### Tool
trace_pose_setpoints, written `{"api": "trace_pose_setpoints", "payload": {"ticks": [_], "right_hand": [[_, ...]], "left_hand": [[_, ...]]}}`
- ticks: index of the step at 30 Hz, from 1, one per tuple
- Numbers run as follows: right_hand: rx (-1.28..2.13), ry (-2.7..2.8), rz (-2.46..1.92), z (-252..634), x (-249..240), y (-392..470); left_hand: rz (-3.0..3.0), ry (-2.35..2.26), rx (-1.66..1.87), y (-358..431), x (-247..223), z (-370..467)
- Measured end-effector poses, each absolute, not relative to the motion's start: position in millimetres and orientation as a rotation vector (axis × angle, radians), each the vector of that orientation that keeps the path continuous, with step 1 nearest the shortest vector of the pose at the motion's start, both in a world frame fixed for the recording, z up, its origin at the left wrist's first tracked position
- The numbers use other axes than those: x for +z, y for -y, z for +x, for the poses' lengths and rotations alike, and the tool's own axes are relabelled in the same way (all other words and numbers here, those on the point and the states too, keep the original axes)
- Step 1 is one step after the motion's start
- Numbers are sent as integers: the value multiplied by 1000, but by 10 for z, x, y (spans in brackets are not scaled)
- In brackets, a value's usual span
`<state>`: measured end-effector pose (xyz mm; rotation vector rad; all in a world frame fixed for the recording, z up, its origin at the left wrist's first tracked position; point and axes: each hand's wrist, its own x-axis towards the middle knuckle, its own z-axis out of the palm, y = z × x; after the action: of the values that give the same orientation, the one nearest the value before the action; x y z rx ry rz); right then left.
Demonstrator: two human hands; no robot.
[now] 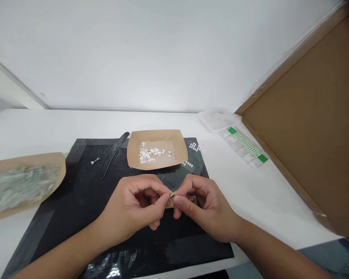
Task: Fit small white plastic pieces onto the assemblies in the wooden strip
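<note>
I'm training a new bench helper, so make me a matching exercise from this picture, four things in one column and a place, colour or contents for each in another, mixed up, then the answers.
Things
1. Small metal piece
2. Middle tray
3. Printed strip
4. Large cardboard panel

Descriptions
A. green and white
B. brown, at the right edge of the view
C. at the fingertips of the left hand and right hand
D. holds small white pieces

Right pairs: 1-C, 2-D, 3-A, 4-B
</note>
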<state>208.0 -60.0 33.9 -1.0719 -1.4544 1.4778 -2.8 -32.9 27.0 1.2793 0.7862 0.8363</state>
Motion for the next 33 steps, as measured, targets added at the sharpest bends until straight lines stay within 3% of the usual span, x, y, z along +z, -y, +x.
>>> {"api": "trace_pose_setpoints", "payload": {"ticks": [33], "right_hand": [[979,1854,-1053,2100,308,634]], "left_hand": [[1370,-715,673,241,308,-143]]}}
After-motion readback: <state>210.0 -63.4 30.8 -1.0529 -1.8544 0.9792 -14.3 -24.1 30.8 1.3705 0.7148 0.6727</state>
